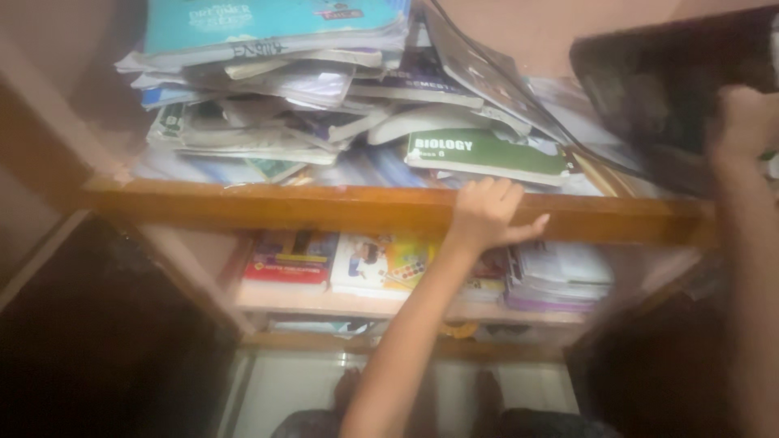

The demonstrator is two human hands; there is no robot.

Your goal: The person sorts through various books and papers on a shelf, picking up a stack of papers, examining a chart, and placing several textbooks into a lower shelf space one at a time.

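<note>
My left hand point(487, 212) grips the front edge of a wooden shelf point(243, 204), fingers curled over the top and thumb out to the right. My right hand point(742, 122) is raised at the upper right and holds a large dark book point(665, 73) by its lower edge, tilted above the shelf. On the shelf lies an untidy stack of books and notebooks point(276, 89). A green book point(487, 154) lies at the front of the pile, just above my left hand.
A lower shelf point(357, 304) carries more books, among them a red one point(290, 264) and a white one with paint colours point(381, 264). Dark cupboard doors point(97, 349) stand open on both sides. My feet show on the pale floor point(292, 389) below.
</note>
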